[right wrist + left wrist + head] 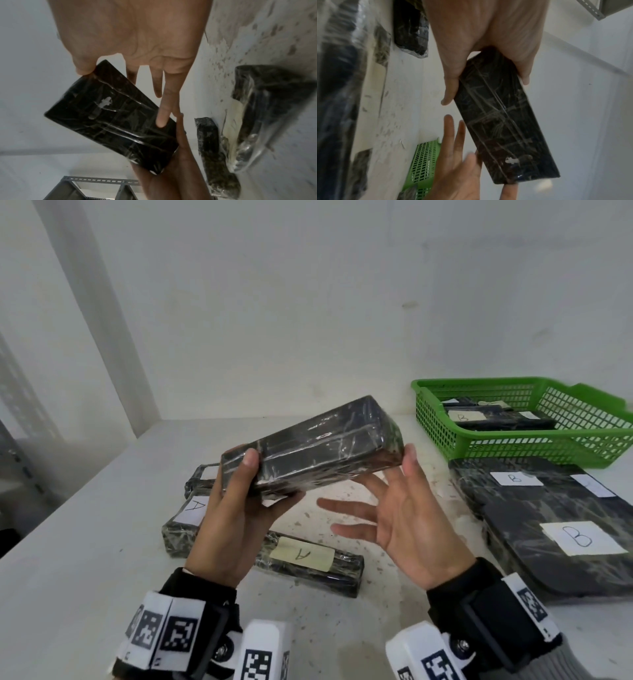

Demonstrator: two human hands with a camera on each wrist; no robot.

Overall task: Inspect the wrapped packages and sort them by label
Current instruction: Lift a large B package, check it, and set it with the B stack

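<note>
**Black package held up over the table, label side not in view**

The left hand [236,508] grips the near end of a black film-wrapped package [318,443], thumb on the upper face and fingers curled beneath; the package is raised clear of the white table [85,542] and slants away towards the right; the right hand [400,511] is spread, palm up, fingers straight, its thumb tip touching the package's far corner and its fingers reaching under the package, though whether they touch it cannot be told; no letter shows on the faces in view, only a small white scrap.

Below the left hand, on the table, lie three wrapped packages; the nearest long one carries a label A [301,554], the one behind it a white label A [193,508], the third is mostly hidden by the hand; to the right lies a large flat package with label B [579,537], and another B label [513,478] beyond it; farther back a green plastic basket [442,422] holds more wrapped packages, one marked B [464,416].
</note>
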